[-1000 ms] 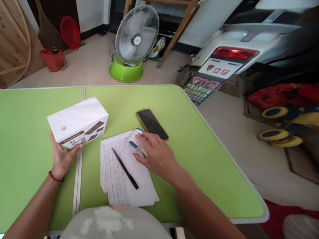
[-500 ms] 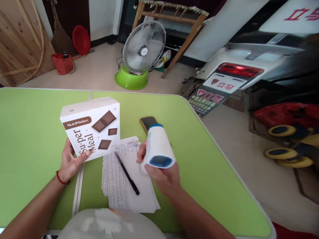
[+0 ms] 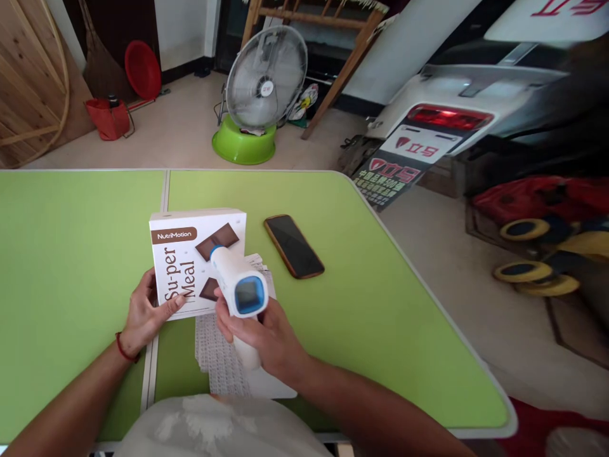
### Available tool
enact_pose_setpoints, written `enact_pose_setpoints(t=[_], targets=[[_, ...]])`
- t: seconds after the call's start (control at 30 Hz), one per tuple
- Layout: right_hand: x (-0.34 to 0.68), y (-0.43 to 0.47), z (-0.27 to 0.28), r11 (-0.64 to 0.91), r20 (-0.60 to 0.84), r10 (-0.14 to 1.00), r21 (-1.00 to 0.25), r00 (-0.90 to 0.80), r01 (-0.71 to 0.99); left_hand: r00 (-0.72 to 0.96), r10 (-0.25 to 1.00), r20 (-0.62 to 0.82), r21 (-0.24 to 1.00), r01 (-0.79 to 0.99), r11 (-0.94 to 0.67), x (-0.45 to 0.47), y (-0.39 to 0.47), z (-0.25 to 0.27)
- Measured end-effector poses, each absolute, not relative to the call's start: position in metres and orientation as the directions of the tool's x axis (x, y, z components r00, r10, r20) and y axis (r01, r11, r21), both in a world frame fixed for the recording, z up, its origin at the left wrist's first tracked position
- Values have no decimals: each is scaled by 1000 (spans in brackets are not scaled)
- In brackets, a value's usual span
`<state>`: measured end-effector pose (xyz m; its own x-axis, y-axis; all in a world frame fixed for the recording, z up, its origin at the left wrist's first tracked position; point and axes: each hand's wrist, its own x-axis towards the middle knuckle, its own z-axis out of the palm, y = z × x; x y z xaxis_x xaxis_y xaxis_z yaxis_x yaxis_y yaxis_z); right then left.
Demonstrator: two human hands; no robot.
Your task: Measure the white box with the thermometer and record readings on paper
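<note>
My left hand (image 3: pixel 151 311) grips the lower left edge of a white box (image 3: pixel 164 270) printed "NutriMotion Su-per Meal", thumb across its front. The box is held upright, its printed face towards me. Wrapped round the handle of a white and blue infrared thermometer (image 3: pixel 231 271) is my right hand (image 3: pixel 266 336). The thermometer's nose overlaps the box front in view; whether they touch I cannot tell. Its small grey screen faces me and shows no readable figures. Beneath lie sheets of paper (image 3: pixel 214 355) with dense writing, partly covered by the box and my right hand.
On the green table (image 3: pixel 371 343), a phone (image 3: pixel 295 246) in a brown case lies right of the box. Beyond the table a fan (image 3: pixel 266 79) stands on a green basin (image 3: pixel 243 145). A scooter's rear (image 3: pixel 447 117) is close to the right table edge.
My right hand has brought the thermometer left, in front of the box, uncovering the phone. The box has turned more squarely towards me and shifted right. The black pen is now hidden.
</note>
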<state>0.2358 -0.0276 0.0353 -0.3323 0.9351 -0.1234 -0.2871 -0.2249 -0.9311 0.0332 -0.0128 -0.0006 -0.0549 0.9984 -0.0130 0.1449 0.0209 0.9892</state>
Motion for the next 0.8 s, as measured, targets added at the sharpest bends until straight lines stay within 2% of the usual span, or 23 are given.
enact_pose_setpoints(t=[0.37,0.6,0.8], targets=[[222,-17,31,-282,-188,934,-910,-304,-304,-38,999,-12,987,162,18,33,-13,0],[216,-17,34,-310,-167,919,-867,-358,-391,-9,1000,8,984,176,-6,32,-12,1],[217,-16,35,-270,-133,923,-892,-361,-362,5,1000,8,983,181,-9,31,-13,1]])
